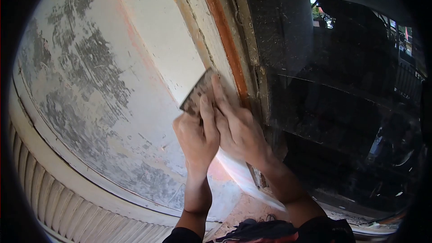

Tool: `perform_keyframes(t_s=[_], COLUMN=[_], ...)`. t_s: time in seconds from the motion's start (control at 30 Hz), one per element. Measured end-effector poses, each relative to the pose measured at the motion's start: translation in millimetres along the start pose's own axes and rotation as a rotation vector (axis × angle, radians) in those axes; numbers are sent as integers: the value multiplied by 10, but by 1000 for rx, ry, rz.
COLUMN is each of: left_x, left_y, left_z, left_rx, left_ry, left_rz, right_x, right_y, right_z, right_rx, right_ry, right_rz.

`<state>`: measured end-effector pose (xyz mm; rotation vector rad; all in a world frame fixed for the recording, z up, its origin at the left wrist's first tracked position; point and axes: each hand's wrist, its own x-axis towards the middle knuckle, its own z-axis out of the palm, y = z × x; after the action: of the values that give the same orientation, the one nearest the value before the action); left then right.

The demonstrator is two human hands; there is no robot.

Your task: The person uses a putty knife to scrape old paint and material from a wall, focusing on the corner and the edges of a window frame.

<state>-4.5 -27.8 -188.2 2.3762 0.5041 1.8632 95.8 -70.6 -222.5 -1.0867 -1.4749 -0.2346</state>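
Observation:
A flat, wide-bladed scraper (198,91), its face smeared with grey-brown residue, lies with its dark front edge against the white painted wall (157,40). My left hand (196,137) is closed round the scraper's lower part, thumb stretched up along the blade. Pressed close beside it, my right hand (240,130) also grips the tool, with its index finger reaching along the blade's right side. The handle is hidden within my hands. Just right of the blade runs a chipped wooden frame with an orange-brown strip (227,47).
Grey patches (90,58) mark the wall at left. A curved, ribbed, louvre-like panel (67,202) lies along the lower left. Dark, reflective glass panes (324,108) fill the right side. Pinkish dusty floor (245,209) shows below my hands.

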Motion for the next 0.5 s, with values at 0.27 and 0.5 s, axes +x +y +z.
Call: perform_keyframes(t_s=[0.27, 0.5], left_x=[36, 404], left_y=[40, 49], left_z=[14, -66], left_rx=[-21, -42], left_ry=[45, 35], left_rz=[18, 41], right_x=[32, 392], right_y=[55, -92], right_z=[38, -71], right_rx=[71, 52], right_ry=[88, -1], right_rz=[-107, -55])
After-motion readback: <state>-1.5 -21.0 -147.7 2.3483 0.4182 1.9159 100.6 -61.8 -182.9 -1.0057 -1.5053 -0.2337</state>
